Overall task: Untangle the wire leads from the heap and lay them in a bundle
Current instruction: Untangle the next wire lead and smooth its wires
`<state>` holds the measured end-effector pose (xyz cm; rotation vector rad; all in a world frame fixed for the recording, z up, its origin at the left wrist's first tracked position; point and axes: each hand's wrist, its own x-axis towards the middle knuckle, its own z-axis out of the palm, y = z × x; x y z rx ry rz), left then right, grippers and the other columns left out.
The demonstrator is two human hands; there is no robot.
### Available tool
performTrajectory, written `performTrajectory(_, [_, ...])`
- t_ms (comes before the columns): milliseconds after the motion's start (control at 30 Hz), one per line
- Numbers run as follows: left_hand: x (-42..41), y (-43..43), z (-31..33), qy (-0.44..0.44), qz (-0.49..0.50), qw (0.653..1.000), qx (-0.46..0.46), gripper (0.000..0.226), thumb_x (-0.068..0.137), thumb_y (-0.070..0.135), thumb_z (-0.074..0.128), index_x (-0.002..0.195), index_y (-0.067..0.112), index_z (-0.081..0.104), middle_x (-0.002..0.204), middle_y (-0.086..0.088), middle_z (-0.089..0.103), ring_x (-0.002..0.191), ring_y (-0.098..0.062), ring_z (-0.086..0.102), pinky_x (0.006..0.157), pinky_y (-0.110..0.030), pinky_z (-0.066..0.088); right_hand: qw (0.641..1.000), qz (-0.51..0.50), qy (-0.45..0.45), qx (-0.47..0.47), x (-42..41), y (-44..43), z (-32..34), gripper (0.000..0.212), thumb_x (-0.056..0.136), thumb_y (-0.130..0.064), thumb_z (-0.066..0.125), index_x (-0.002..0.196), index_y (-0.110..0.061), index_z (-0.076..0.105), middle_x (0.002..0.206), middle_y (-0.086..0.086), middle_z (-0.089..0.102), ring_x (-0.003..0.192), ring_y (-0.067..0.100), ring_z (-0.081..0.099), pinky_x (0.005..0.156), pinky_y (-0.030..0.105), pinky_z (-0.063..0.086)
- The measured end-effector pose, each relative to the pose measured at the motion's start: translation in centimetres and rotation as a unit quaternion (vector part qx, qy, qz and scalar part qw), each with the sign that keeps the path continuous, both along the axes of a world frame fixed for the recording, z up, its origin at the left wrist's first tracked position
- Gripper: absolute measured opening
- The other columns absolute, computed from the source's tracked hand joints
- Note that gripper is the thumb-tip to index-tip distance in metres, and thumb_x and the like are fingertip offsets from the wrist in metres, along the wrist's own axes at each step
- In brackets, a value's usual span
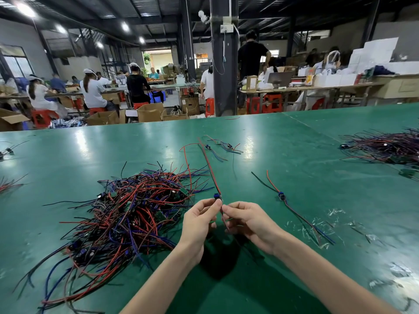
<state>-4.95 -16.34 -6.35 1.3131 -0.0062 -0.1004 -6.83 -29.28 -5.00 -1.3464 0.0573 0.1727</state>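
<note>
While both hands worked low in the middle of the frame, the green table [294,143] filled the whole lower half of the view. The heap [136,211] of red, black and blue wire leads sprawled across the left centre, its right fringe just beside the left hand. A second dark pile [385,148] lay at the right edge, well apart from the work.

To the right of the hands a single laid lead [294,211] rested flat on the table, its long axis running from upper left to lower right. It looked like the start of the bundle. The right hand was the nearer one to it.

The held lead [210,171] rose from between the hands and stretched away toward the upper middle of the frame, leaning a little left. Its far end seemed clear of the heap, though a looping red wire passed close by and I could not tell whether they touched. Laying it down would likely mean carrying it rightward and swinging its axis to match the diagonal of the laid lead.

The left hand [199,220] pinched the held lead between thumb and curled fingertips, just under its blue component [217,196]. The right hand [247,220], fingers curled too, pinched the trailing wires slightly lower, the two hands nearly touching.
</note>
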Motion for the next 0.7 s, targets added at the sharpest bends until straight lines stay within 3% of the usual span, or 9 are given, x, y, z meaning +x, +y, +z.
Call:
performTrajectory(233, [0.14,0.26,-0.11,0.005,-0.015,0.999,-0.038,0.013,0.073,0.016,0.074,0.084,0.011,0.067,0.072,0.000,0.069,0.067,-0.015,0.061,0.078,-0.035,0.046,1.000,0.009,-0.019,-0.004,-0.20,-0.05,-0.08,0.017,0.084,-0.011,0.066,0.069,-0.006,0.064,0.067,0.012,0.059,0.050,0.013,0.049,0.050,0.020,0.041])
performTrajectory(400, [0.29,0.40,-0.33,0.013,-0.041,0.997,-0.062,0.024,0.067,0.018,0.073,0.088,0.011,0.065,0.081,-0.004,0.071,0.072,-0.012,0.064,0.074,-0.029,0.049,1.000,0.011,-0.025,-0.008,-0.09,-0.06,-0.25,0.013,0.085,-0.005,0.065,0.072,-0.004,0.067,0.064,0.011,0.062,0.049,0.011,0.046,0.052,0.020,0.037])
performTrajectory(533, [0.38,0.35,-0.39,0.005,-0.051,0.994,-0.100,0.024,0.069,0.008,0.071,0.092,0.006,0.063,0.088,-0.014,0.070,0.072,-0.017,0.063,0.067,-0.024,0.055,0.999,0.009,-0.038,-0.015,0.05,-0.04,-0.33,0.015,0.086,0.001,0.061,0.073,-0.003,0.066,0.067,0.016,0.059,0.048,0.012,0.043,0.047,0.018,0.034])
performTrajectory(600, [0.43,0.33,-0.50,0.015,-0.056,0.991,-0.119,0.025,0.065,0.007,0.072,0.089,0.004,0.066,0.092,-0.018,0.070,0.076,-0.021,0.066,0.072,-0.026,0.057,0.997,0.009,-0.057,-0.043,0.01,0.08,-0.48,0.015,0.086,0.005,0.059,0.074,-0.003,0.064,0.068,0.015,0.055,0.048,0.014,0.041,0.047,0.021,0.030])
performTrajectory(700, [0.44,0.37,-0.70,0.030,-0.073,0.989,-0.126,0.019,0.061,0.008,0.075,0.079,0.002,0.074,0.095,-0.022,0.071,0.080,-0.025,0.068,0.080,-0.032,0.056,0.993,0.007,-0.082,-0.086,-0.06,0.42,-0.79,0.020,0.085,0.010,0.055,0.072,-0.005,0.060,0.052,0.005,0.051,0.039,0.008,0.039,0.041,0.018,0.031])
